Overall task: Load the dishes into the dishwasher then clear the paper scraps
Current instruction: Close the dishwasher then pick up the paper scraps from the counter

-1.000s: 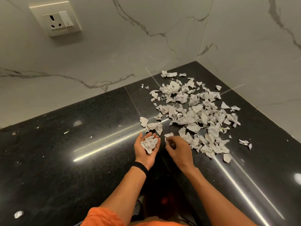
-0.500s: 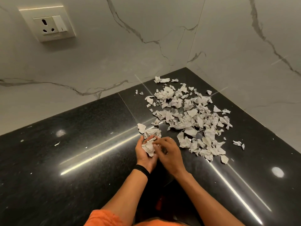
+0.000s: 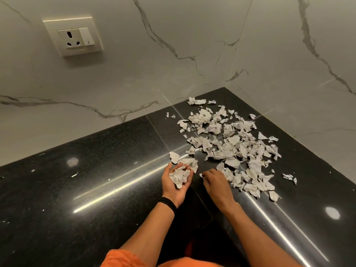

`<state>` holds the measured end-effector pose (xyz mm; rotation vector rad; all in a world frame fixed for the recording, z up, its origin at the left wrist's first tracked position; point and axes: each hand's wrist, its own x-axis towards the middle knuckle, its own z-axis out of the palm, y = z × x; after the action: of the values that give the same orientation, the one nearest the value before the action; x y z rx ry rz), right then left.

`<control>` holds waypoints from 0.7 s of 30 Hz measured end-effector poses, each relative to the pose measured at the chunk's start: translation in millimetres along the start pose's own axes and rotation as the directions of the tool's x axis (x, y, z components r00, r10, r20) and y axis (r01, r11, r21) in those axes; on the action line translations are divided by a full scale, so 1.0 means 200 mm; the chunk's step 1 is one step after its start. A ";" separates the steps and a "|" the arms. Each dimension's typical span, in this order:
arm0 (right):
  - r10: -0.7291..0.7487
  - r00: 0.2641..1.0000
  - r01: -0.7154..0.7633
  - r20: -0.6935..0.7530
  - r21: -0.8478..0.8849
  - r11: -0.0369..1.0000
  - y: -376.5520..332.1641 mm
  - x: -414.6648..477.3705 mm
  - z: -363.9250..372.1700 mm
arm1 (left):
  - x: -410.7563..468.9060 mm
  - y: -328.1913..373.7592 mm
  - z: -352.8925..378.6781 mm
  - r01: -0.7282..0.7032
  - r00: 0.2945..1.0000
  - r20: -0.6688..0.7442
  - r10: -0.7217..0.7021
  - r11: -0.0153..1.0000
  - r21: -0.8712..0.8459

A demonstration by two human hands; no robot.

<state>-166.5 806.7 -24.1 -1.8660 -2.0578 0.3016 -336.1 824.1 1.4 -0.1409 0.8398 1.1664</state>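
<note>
Several torn white paper scraps (image 3: 229,143) lie scattered over the inner corner of a black polished countertop (image 3: 96,182). My left hand (image 3: 176,185) is palm up just left of the pile, cupped around a small heap of gathered scraps (image 3: 180,177). My right hand (image 3: 214,180) rests palm down on the counter at the pile's near edge, its fingertips pinched on one tiny scrap (image 3: 201,175). Two larger scraps (image 3: 185,161) lie right above my left hand. No dishes or dishwasher are in view.
White marble-look walls (image 3: 173,54) meet in a corner behind the pile. A wall socket with a switch (image 3: 74,38) is at upper left. A few stray scraps (image 3: 289,177) lie right of the pile. Small crumbs (image 3: 74,174) dot the counter's left part.
My right hand has left my left palm and gone back down to the counter, pinching a tiny scrap. The heap in my left palm has grown slightly.
</note>
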 end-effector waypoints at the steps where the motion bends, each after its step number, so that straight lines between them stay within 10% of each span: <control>1: 0.006 1.000 -0.006 -0.015 0.012 1.000 -0.01 0.00 -0.01 | 0.00 0.01 0.00 0.003 1.000 0.000 -0.003 1.000 0.012; 8: 0.141 0.966 -0.034 -0.216 0.434 0.900 -0.25 0.05 -0.14 | 0.02 0.04 0.01 0.005 1.000 0.028 -0.007 0.998 0.063; 21: -0.017 0.995 0.063 -0.099 0.487 0.871 -0.49 0.16 -0.06 | 0.02 0.13 -0.09 -0.002 0.996 0.091 0.009 0.998 -0.070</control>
<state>-255.0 825.6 28.1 -1.4933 -1.7453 0.6482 -366.9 829.9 -5.0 -0.1412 0.7196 1.1988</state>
